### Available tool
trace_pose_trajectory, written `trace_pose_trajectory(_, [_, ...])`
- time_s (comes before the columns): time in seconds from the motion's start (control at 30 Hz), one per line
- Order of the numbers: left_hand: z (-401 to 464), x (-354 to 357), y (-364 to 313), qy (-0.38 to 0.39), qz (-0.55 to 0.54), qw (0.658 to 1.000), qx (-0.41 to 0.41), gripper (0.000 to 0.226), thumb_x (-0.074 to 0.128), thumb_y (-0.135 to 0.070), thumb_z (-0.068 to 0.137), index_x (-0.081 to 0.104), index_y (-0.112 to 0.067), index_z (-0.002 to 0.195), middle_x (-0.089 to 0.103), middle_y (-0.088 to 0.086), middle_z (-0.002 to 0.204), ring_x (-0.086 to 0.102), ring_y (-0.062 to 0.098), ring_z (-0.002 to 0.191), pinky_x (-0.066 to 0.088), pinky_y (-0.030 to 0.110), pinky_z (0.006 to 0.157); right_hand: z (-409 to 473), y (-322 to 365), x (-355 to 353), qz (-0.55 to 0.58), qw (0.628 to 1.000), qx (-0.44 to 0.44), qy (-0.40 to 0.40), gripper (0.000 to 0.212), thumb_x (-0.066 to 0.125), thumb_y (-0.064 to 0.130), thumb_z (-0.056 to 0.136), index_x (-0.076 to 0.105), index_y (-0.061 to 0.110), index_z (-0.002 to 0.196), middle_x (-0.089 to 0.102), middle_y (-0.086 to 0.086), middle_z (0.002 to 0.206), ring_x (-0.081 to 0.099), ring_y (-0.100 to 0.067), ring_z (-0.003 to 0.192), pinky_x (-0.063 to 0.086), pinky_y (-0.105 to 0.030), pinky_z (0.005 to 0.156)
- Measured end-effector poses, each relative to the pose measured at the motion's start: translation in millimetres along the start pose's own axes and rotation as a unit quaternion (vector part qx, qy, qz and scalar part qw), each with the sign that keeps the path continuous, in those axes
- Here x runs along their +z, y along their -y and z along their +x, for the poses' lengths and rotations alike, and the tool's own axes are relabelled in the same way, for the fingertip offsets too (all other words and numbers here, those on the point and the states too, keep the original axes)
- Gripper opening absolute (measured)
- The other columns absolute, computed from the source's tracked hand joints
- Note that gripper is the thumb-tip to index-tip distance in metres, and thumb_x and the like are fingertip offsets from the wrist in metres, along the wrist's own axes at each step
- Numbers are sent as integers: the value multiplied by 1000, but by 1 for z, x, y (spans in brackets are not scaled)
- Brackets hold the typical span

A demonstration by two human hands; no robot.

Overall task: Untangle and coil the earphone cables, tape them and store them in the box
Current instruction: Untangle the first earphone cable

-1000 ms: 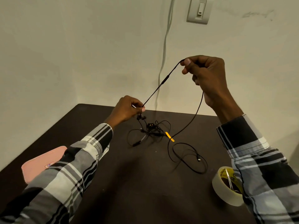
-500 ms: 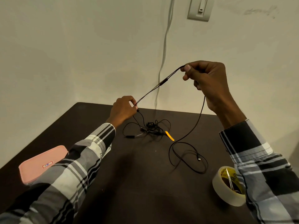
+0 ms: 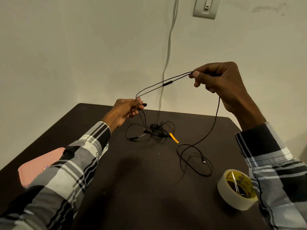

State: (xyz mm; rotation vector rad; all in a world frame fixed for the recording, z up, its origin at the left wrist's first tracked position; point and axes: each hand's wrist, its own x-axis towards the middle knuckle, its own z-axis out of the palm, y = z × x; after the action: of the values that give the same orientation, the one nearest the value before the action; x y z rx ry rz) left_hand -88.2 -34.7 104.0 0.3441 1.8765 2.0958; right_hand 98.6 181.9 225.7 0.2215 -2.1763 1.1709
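Note:
A black earphone cable (image 3: 166, 83) sags between my two hands above a dark table. My right hand (image 3: 216, 80) pinches it high at the right, and a long strand drops from there to loose loops (image 3: 196, 161) on the table. My left hand (image 3: 126, 110) grips the earbud end lower at the left. Below the hands lies a tangle of black earphone cables (image 3: 154, 130) with a yellow tie (image 3: 174, 138) beside it. A roll of clear tape (image 3: 235, 188) stands at the front right. A pink box (image 3: 38, 166) lies at the left, partly hidden by my sleeve.
The dark table (image 3: 141, 188) meets a pale wall at its far edge. A grey cord (image 3: 167, 52) hangs down the wall behind the tangle, under a wall switch (image 3: 206, 7).
The taut stretch of cable between my hands has gone slack and now hangs as a double strand. My right hand has dropped lower, and my left hand has lifted slightly.

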Motion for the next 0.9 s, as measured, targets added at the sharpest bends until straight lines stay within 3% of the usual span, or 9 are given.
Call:
trace_pose_trajectory(0.13, [-2, 4, -1, -1, 43, 999, 13, 30, 59, -30, 97, 66, -7, 114, 75, 9, 92, 61, 8, 53, 52, 18, 50, -1, -3, 2, 15, 1000, -14, -6, 15, 71, 17, 88, 77, 24, 77, 70, -24, 78, 46, -15, 54, 32, -21, 48])
trace_pose_trajectory(0.23, [-3, 1, 0, 20, 107, 994, 22, 35, 52, -38, 99, 60, -17, 126, 73, 9, 78, 55, 8, 45, 46, 19, 44, -2, -6, 2, -8, 1000, -15, 15, 11, 70, 16, 90, 77, 18, 82, 70, -15, 71, 50, -9, 54, 34, -18, 49])
trace_pose_trajectory(0.27, [-3, 0, 1, 16, 170, 984, 44, 36, 51, -41, 99, 61, -20, 127, 70, 7, 70, 53, 7, 43, 43, 19, 43, -2, -7, 2, -25, 999, -16, 24, 10, 69, 16, 91, 77, 16, 84, 70, -11, 70, 51, -6, 55, 35, -17, 50])
trace_pose_trajectory(0.33, [0, -3, 5, -26, 346, 930, 120, 32, 54, -44, 97, 69, -25, 118, 67, 1, 65, 55, 7, 51, 41, 21, 51, -2, -10, 1, -65, 997, -18, 32, 10, 70, 18, 91, 77, 15, 85, 72, -3, 69, 52, -10, 57, 38, -19, 53])
trace_pose_trajectory(0.4, [4, -6, 10, -68, 415, 889, 182, 27, 62, -42, 93, 76, -23, 106, 74, -1, 81, 62, 9, 70, 46, 26, 65, -1, -13, 1, -103, 994, -16, 33, 11, 71, 20, 90, 78, 14, 86, 73, 3, 68, 52, -19, 58, 40, -24, 57])
trace_pose_trajectory(0.47, [6, -7, 14, -55, 363, 910, 195, 23, 70, -37, 88, 79, -19, 97, 77, -1, 89, 68, 10, 82, 52, 27, 71, 0, -15, 0, -127, 991, -13, 36, 11, 71, 21, 90, 79, 14, 85, 74, 4, 70, 47, -12, 52, 39, -24, 55])
trace_pose_trajectory(0.63, [0, -1, 6, 24, 86, 991, 96, 22, 75, -18, 84, 74, -2, 99, 76, 8, 87, 68, 11, 74, 53, 14, 60, -1, -19, 1, -149, 988, -2, 44, 11, 72, 24, 89, 79, 19, 82, 73, 7, 67, 42, -4, 45, 37, -22, 53])
trace_pose_trajectory(0.77, [-2, 3, -3, 74, -77, 994, 38, 16, 67, -13, 89, 71, -4, 102, 76, 7, 91, 70, 9, 74, 55, 15, 62, -2, -21, 3, -150, 987, 6, 51, 11, 72, 25, 89, 79, 20, 82, 73, 8, 66, 41, -5, 44, 37, -22, 52])
trace_pose_trajectory(0.9, [-1, 2, -4, 62, -72, 995, 40, 15, 66, -15, 91, 72, -7, 102, 72, 1, 85, 61, 5, 65, 50, 12, 55, -3, -22, 3, -145, 988, 7, 46, 11, 72, 25, 90, 79, 19, 83, 73, 7, 66, 44, -5, 47, 38, -23, 54])
